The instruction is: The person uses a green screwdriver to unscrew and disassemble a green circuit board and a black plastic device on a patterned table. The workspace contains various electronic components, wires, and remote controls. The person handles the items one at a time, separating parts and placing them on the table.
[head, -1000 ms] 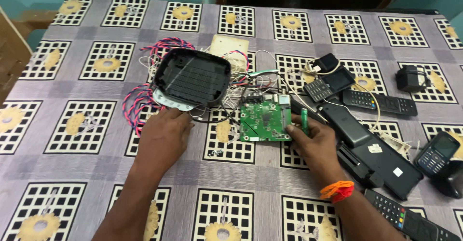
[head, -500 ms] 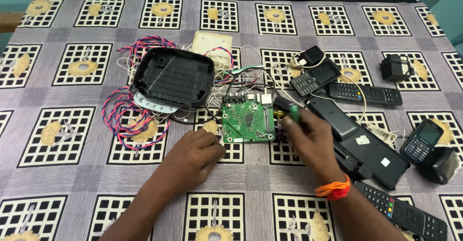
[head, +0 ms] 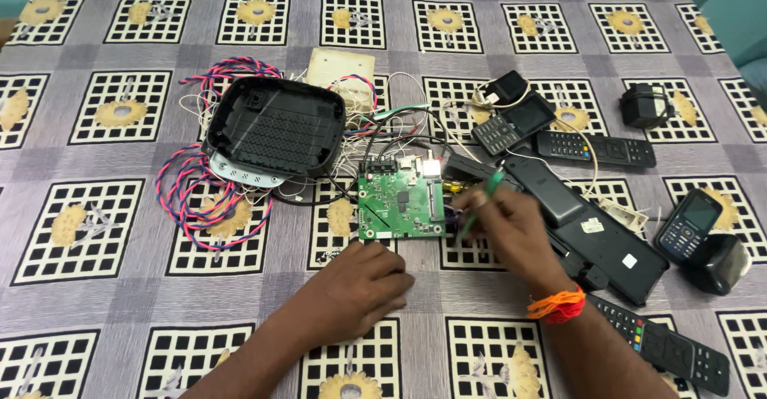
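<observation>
A green circuit board [head: 399,201] lies flat on the patterned cloth [head: 120,287] in the middle. My left hand [head: 359,287] rests palm down on the cloth just below the board's near edge, fingers closed and curled, holding nothing. My right hand [head: 503,227] sits at the board's right edge and grips a green-handled screwdriver [head: 482,198], its tip pointing down toward the board's right side. An orange band is on that wrist. The black plastic casing [head: 276,131] lies open-side up to the board's upper left.
Pink and blue twisted wires [head: 192,199] loop left of the casing. Thin white wires and a cream box [head: 339,67] lie behind. Right of the board are a long black device [head: 591,227], remote controls [head: 595,148], keypad phones [head: 511,123] and a black adapter [head: 643,103].
My left hand slid from the casing's lower left to just below the board. The right hand stayed by the board's right edge with the screwdriver.
</observation>
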